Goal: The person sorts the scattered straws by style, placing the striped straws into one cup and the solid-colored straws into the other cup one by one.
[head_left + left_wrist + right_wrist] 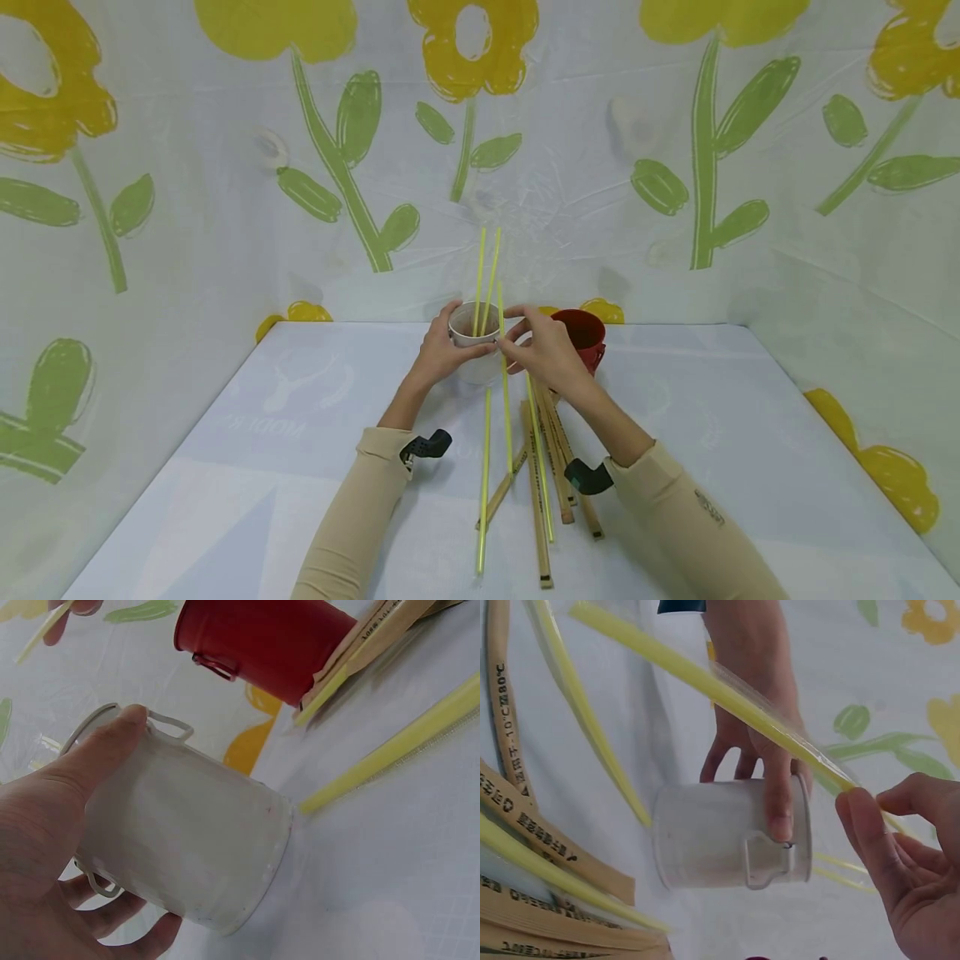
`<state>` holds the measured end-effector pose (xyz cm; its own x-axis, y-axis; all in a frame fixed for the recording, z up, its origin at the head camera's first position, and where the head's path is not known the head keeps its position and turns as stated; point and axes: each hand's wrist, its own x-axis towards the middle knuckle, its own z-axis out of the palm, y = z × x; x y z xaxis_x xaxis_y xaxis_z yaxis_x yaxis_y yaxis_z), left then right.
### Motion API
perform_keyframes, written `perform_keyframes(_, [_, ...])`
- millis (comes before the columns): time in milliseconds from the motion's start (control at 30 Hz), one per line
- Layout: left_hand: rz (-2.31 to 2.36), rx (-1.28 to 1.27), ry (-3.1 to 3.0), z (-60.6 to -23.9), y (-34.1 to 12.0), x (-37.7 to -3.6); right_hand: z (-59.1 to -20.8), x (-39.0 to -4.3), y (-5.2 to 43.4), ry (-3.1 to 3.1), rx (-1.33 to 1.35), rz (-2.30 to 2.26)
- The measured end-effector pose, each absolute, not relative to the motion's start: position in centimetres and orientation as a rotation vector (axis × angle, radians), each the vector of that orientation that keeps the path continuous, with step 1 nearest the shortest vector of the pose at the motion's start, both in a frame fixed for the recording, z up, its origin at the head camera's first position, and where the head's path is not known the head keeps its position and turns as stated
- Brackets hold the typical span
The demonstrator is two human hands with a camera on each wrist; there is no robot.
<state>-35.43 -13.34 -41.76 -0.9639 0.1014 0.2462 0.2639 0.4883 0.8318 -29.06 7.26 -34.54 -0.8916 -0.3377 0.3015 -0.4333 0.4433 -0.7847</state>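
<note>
My left hand (442,346) grips a white metal bucket (180,825) with small side handles, thumb along its near side and fingers curled round the far side. Two yellow straws (480,275) stand inside it, poking above the rim. Between thumb and fingers, my right hand (915,862) pinches another yellow straw (735,697) in a clear wrapper. That straw is held upright beside the bucket's right edge, its lower end over the table.
A red bucket (581,329) stands behind the right hand. Several straws in brown paper wrappers (536,500) lie fanned on the white table (225,500), among more yellow straws (483,492). A flower-printed curtain (547,150) closes off the back and sides.
</note>
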Motion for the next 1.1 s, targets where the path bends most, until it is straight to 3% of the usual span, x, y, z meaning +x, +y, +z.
perform_keyframes(1100, [-1.452, -0.305, -2.585, -41.7, -13.3, -35.7, -26.7, -33.9, 5.3, -2.244, 0.521, 1.328])
